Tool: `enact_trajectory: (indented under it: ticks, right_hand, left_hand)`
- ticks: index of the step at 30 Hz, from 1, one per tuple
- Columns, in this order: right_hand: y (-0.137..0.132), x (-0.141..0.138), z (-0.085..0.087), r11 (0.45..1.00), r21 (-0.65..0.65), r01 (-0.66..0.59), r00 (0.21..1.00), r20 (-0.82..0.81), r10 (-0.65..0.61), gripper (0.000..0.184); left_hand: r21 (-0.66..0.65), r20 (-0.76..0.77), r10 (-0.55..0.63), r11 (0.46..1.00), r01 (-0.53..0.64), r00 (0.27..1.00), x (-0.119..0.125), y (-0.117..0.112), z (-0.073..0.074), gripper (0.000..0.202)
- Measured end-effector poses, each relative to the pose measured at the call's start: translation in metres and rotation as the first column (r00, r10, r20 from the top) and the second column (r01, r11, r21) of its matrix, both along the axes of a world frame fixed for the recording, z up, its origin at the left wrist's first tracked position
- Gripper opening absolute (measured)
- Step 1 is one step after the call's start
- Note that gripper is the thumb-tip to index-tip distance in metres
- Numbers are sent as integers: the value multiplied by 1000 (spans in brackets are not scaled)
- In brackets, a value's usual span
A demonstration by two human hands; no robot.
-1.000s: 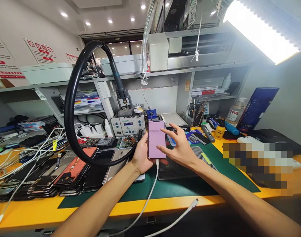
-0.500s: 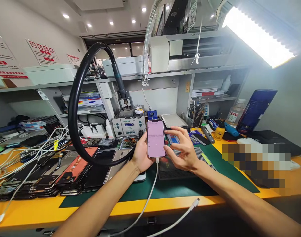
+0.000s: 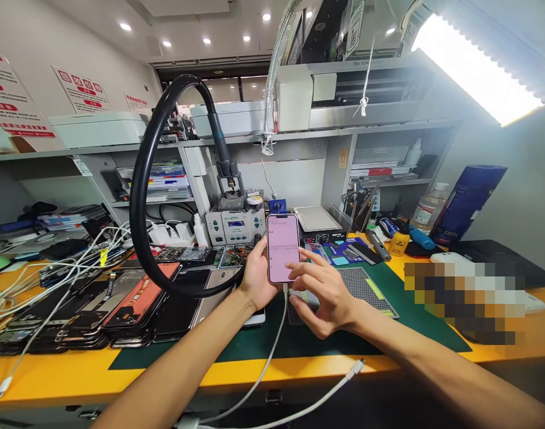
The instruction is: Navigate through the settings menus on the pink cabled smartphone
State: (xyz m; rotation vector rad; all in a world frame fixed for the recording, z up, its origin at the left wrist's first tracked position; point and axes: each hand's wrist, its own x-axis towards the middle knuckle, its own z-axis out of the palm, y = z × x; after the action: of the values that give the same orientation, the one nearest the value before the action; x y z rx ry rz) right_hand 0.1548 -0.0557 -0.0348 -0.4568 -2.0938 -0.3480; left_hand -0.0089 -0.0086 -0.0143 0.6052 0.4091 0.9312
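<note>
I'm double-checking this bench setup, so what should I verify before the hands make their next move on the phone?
1. Phone supported: ok, in the left hand.
2. Screen lit: ok.
3. White plug at the phone's bottom edge: ok, looks connected.
4. Loose cable end plugged in: not ok, its tip is bare.
5. Right hand touching the screen: cannot tell.
6. Screen text readable: cannot tell, too small.

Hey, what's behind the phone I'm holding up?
Beyond the top of the phone, a blue box shows. Your left hand holds the phone; whatever lies directly behind it is covered.
</note>
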Motion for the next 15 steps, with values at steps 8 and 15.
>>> enact_trajectory:
  ticks: [8,15]
  right_hand:
    - [-1,1,-2,997,59,51,997,-69,-47,27]
    - [10,14,0,940,61,336,936,-132,-326,47]
  left_hand:
    - [-38,-17,47,998,-48,999,1,-2,4,66]
    - [2,6,18,1000,-18,1000,-1,0,-3,68]
